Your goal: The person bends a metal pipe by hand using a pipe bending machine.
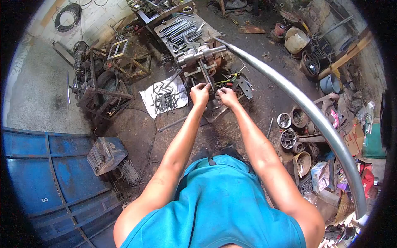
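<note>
Left hand (pixel 199 93), right hand (pixel 228 97): grips clenched side by side on dark steel lever bar (pixel 205 73), likely for leverage. Curved grey metal pipe (pixel 314 115) sweeps near right.

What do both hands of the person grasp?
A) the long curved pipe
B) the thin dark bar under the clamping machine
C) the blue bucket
B: the left hand and the right hand meet at the lower end of the thin dark bar; the long curved pipe passes untouched at the right.

rods (pixel 165 100) on sheet (pixel 148 96), left of bender (pixel 197 56), pipe (pixel 314 116) right
</note>
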A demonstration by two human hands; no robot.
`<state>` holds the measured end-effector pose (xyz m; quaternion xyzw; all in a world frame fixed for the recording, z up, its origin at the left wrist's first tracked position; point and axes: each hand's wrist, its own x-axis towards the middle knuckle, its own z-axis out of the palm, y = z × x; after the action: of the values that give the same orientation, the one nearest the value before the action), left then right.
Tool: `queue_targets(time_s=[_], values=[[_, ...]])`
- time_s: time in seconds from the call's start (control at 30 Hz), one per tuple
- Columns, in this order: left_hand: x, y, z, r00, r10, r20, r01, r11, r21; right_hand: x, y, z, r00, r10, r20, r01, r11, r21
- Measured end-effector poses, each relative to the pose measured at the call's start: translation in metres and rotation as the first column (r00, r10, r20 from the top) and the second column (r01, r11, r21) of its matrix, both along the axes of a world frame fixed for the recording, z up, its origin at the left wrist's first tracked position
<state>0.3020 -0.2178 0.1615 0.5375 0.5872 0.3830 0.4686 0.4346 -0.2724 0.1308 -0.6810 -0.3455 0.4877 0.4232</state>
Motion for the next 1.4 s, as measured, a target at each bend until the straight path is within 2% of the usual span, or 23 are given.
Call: queue_targets(time_s=[0.1, 0.2, 0.27, 0.4, 0.47, 0.53, 0.57, 0.63, 0.7, 0.77, 0.8, 0.87, 0.97, 1.03, 1.07, 1.1, 1.17, 1.23, 1.27, 1.3, 1.37, 1.4], values=[[0.001, 0.001, 0.004, 1.000, 0.014, -0.009, -0.014, 0.999, -0.050, -0.001, 0.005, -0.005, 1.000, 0.002, -0.009, -0.002, 1.000, 0.016], [-0.001, 0.001, 0.006, 1.000, -0.014, 0.019, 0.014, 1.000, -0.013, -0.003, 0.007, -0.009, 0.996, 0.019, 0.089, -0.022, 0.999, 0.032], [0.001, -0.002, 0.016, 0.999, 0.005, -0.032, -0.008, 0.996, -0.091, -0.004, 0.008, -0.008, 0.991, 0.040, 0.127, -0.042, 0.999, 0.015], [-0.003, -0.002, 0.013, 1.000, -0.007, -0.001, 0.007, 0.995, -0.097, -0.010, 0.004, 0.014, 0.994, 0.016, 0.108, -0.017, 1.000, 0.005], [-0.009, -0.014, 0.015, 0.999, -0.036, -0.040, 0.038, 0.998, 0.046, -0.006, 0.003, -0.003, 0.995, 0.022, 0.096, -0.024, 0.999, 0.021], [-0.021, -0.024, -0.007, 0.999, -0.006, 0.049, 0.002, 0.997, 0.083, -0.004, 0.000, 0.000, 0.995, 0.009, 0.100, -0.009, 1.000, 0.003], [-0.027, -0.028, -0.006, 0.997, 0.018, 0.080, -0.026, 0.995, 0.096, 0.000, -0.001, -0.009, 1.000, 0.014, 0.021, -0.013, 1.000, -0.022], [-0.036, -0.034, 0.011, 0.997, 0.029, 0.066, -0.035, 0.996, 0.083, 0.002, -0.003, -0.016, 0.993, 0.004, 0.121, -0.004, 1.000, 0.003], [-0.042, -0.034, 0.034, 0.998, 0.041, 0.049, -0.044, 0.996, 0.074, -0.002, -0.006, -0.022, 0.993, -0.020, 0.114, 0.017, 1.000, 0.022], [-0.042, -0.025, 0.053, 0.992, 0.090, 0.092, -0.087, 0.996, -0.028, 0.002, 0.001, -0.046, 0.993, -0.031, 0.114, 0.029, 0.999, 0.023], [-0.044, -0.020, 0.055, 0.997, 0.072, 0.025, -0.070, 0.996, -0.048, 0.003, 0.003, -0.049, 0.989, -0.007, 0.145, 0.004, 1.000, 0.020], [-0.046, -0.005, 0.042, 0.998, 0.069, 0.004, -0.069, 0.997, -0.022, 0.002, 0.003, -0.058, 0.975, 0.017, 0.221, -0.028, 0.999, 0.045], [-0.048, 0.008, 0.036, 0.995, 0.092, -0.044, -0.088, 0.992, 0.092, 0.005, 0.005, -0.073, 0.985, -0.026, 0.173, 0.014, 0.998, 0.069], [-0.048, 0.016, 0.040, 0.970, 0.198, -0.143, -0.168, 0.965, 0.199, -0.001, -0.003, -0.043, 0.978, -0.054, 0.204, 0.052, 0.999, 0.013], [-0.048, 0.012, 0.059, 0.964, 0.195, -0.179, -0.141, 0.951, 0.276, -0.004, -0.009, -0.025, 0.984, -0.055, 0.167, 0.053, 0.998, 0.013], [-0.049, 0.022, 0.050, 0.976, 0.161, -0.147, -0.118, 0.956, 0.268, -0.008, -0.016, -0.009, 0.990, -0.057, 0.129, 0.056, 0.998, 0.013], [-0.050, 0.027, 0.057, 0.971, 0.113, -0.212, -0.056, 0.965, 0.258, -0.011, -0.026, -0.001, 0.987, -0.079, 0.138, 0.075, 0.997, 0.032], [-0.051, 0.035, 0.055, 0.970, 0.109, -0.216, -0.041, 0.954, 0.298, -0.016, -0.034, 0.009, 0.990, -0.113, -0.081, 0.117, 0.992, 0.055], [-0.052, 0.039, 0.055, 0.969, 0.113, -0.220, -0.034, 0.941, 0.336, -0.015, -0.043, 0.014, 0.993, -0.116, -0.025, 0.116, 0.993, 0.023], [-0.052, 0.041, 0.057, 0.964, 0.104, -0.243, -0.030, 0.957, 0.290, -0.014, -0.048, 0.009, 0.992, -0.125, -0.022, 0.126, 0.992, 0.022], [-0.053, 0.046, 0.059, 0.952, 0.116, -0.284, -0.022, 0.949, 0.316, -0.007, -0.058, 0.000, 0.993, -0.114, 0.021, 0.114, 0.993, 0.031], [-0.054, 0.050, 0.059, 0.948, 0.102, -0.300, -0.026, 0.969, 0.245, -0.007, -0.063, 0.006, 0.988, -0.148, -0.047, 0.149, 0.989, 0.012]])
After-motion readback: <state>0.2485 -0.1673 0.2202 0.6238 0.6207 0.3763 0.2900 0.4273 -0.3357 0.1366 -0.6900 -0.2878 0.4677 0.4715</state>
